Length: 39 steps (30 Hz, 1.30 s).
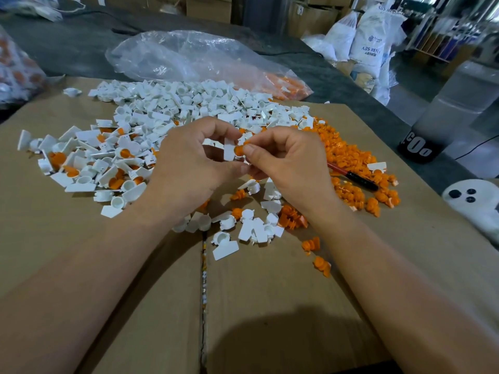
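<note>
Across the cardboard (81, 252) lies a wide heap of white parts (189, 103), with a clear bag (189, 55) behind it and a smaller heap of orange plugs (348, 157) to its right. A spread of joined parts (81, 168), white with orange set in them, lies at the left. Both hands are raised above the middle of the sheet. The left hand (189, 168) has its thumb and fingers curled round a white part (229, 151), holding it by its flat tab. The right hand (291, 163) pinches a plug (239, 150) between thumb and forefinger, right at the white part's cup.

The step in hand looks like seating the plug in the cup. Whether it is fully home cannot be told, since the fingertips cover the joint. The next move likely calls for a firm, straight push with the tab held steady, and then the joined part can go to the left spread.

As for writing, a white sack (370, 44) far back reads "ABS RES", the rest lost in a fold. A black band on a clear tub (415, 149) shows pale letters like "CO", only partly legible. A pen (353, 176) by the plugs bears no readable mark.
</note>
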### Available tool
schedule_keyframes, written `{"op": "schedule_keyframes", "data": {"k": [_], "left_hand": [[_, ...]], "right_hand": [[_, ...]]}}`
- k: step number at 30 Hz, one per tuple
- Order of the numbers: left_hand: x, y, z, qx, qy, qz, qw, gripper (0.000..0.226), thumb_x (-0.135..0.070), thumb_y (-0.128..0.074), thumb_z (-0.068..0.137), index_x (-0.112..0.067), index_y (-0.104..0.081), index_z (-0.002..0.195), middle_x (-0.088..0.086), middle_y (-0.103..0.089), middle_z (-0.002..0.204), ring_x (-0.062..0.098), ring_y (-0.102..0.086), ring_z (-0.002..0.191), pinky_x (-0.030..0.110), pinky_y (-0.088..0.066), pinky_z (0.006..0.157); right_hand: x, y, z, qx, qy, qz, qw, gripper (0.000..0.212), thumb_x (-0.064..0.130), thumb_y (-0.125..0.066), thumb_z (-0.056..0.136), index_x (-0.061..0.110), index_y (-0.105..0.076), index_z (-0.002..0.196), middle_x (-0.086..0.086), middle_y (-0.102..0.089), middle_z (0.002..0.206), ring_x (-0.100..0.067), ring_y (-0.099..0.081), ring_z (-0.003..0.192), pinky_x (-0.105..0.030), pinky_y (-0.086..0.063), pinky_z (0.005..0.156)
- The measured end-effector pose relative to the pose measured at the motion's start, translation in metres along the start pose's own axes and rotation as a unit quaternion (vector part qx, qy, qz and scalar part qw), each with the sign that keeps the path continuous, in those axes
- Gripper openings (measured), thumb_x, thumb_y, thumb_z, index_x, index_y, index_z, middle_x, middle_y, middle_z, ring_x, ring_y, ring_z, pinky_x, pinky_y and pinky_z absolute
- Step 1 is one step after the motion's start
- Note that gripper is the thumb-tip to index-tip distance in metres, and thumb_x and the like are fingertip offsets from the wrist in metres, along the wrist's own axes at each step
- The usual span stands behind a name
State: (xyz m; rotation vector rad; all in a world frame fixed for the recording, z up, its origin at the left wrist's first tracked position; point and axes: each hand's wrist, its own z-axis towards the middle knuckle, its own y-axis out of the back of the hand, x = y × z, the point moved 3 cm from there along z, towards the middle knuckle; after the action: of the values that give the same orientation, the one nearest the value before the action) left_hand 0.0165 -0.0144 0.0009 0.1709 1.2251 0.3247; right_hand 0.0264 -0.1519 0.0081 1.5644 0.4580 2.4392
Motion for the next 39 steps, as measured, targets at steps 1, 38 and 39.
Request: {"op": "schedule_keyframes", "data": {"k": [1,38,39], "left_hand": [[0.0003,-0.0003,-0.0003,0.002,0.002,-0.012,1.000,0.037,-0.011,-0.080,0.067,-0.038,-0.061,0.085,-0.017,-0.064,0.083,-0.005,-0.063,0.063,0.004,-0.043,0.051],[0.0045,-0.0036,-0.0007,0.057,0.015,-0.043,0.997,0.035,0.000,-0.079,0.064,-0.029,-0.065,0.078,-0.021,-0.063,0.057,-0.006,-0.057,0.053,0.005,-0.043,0.051],[0.0038,-0.0040,-0.0011,0.058,0.012,-0.038,0.998,0.035,0.000,-0.079,0.065,-0.029,-0.064,0.078,-0.024,-0.062,0.057,-0.006,-0.057,0.053,0.005,-0.042,0.051]], "right_hand": [[-0.0005,0.0004,0.0003,-0.010,0.005,-0.019,1.000,0.020,0.009,-0.067,0.082,0.025,-0.062,0.072,0.008,-0.064,0.063,-0.005,-0.062,0.054,-0.020,-0.053,0.056],[0.0014,0.0000,-0.0005,0.022,0.009,-0.177,0.984,0.024,0.019,-0.061,0.086,0.023,-0.053,0.065,0.012,-0.054,0.058,-0.015,-0.062,0.063,-0.039,-0.053,0.067],[0.0014,-0.0001,-0.0006,0.022,0.009,-0.176,0.984,0.023,0.020,-0.061,0.086,0.022,-0.053,0.065,0.012,-0.054,0.058,-0.015,-0.062,0.063,-0.039,-0.053,0.067]]}}
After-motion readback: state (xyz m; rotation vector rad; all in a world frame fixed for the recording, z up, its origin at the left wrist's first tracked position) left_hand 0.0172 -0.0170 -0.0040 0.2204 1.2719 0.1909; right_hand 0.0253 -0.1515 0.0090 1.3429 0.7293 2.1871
